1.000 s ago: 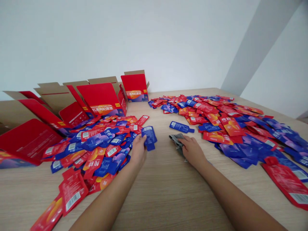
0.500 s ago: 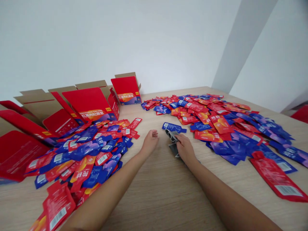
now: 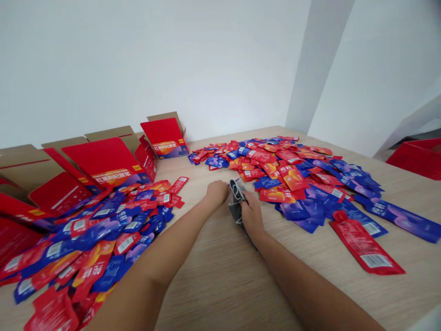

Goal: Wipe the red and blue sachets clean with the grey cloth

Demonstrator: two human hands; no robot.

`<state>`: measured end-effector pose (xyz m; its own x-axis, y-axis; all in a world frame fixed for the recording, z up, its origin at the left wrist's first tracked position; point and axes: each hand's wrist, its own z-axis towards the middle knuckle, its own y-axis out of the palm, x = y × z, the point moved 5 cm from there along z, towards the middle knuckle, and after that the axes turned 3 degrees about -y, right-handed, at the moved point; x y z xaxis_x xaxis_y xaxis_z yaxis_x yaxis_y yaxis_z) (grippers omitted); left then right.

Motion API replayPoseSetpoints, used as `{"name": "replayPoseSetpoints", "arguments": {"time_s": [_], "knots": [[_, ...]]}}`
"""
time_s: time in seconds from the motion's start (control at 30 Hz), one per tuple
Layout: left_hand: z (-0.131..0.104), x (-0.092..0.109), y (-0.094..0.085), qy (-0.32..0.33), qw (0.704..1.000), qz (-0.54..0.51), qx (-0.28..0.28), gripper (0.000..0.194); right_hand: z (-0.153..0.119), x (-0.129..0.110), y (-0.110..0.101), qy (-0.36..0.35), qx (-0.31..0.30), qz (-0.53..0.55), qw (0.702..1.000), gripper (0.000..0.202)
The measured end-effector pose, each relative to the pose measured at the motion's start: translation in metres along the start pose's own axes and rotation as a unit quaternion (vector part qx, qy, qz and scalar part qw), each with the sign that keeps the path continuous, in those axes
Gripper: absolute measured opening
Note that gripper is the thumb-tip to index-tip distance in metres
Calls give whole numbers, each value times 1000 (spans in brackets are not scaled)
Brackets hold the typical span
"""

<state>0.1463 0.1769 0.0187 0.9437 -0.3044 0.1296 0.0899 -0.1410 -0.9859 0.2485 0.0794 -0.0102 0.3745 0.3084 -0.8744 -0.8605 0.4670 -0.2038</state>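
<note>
Right hand (image 3: 253, 215) gripped a grey cloth (image 3: 236, 210); left hand (image 3: 217, 193), at the cloth's 10 o'clock, curled, its grip unclear. Packets (image 3: 292, 176) lay heaped at 2 and 8 o'clock.

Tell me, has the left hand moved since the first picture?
Yes: the left hand has moved right, judged against the farthest open box.

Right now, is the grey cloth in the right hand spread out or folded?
Folded, not spread out: the grey cloth is gathered in the right hand, its far edge curling in loops.
</note>
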Motion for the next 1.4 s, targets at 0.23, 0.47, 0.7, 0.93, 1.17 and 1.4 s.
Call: {"name": "replayPoseSetpoints", "arguments": {"time_s": [0.23, 0.47, 0.7, 0.93, 1.17, 1.4], "knots": [[-70, -48, 15, -64, 954, -284, -70, 42, -14, -32, 8, -110, -69, -63, 990, 44], [-139, -71, 44, -63, 758, -634, -143, 31, -69, -72, 47, -241, -312, -207, 895, 48], [-146, -73, 50, -64, 760, -611, -212, 26, -23, -29, 34, -159, -268, -380, 871, 45], [-149, -70, 48, -118, 795, -561, -196, 14, -43, -49, 33, -235, -270, -299, 884, 54], [-150, -68, 46, -108, 782, -568, -233, 18, -26, -34, 35, -199, -282, -401, 848, 41], [-165, -56, 53, -107, 769, -564, -282, 36, -7, -15, 0, -139, -190, -382, 894, 46]]}}
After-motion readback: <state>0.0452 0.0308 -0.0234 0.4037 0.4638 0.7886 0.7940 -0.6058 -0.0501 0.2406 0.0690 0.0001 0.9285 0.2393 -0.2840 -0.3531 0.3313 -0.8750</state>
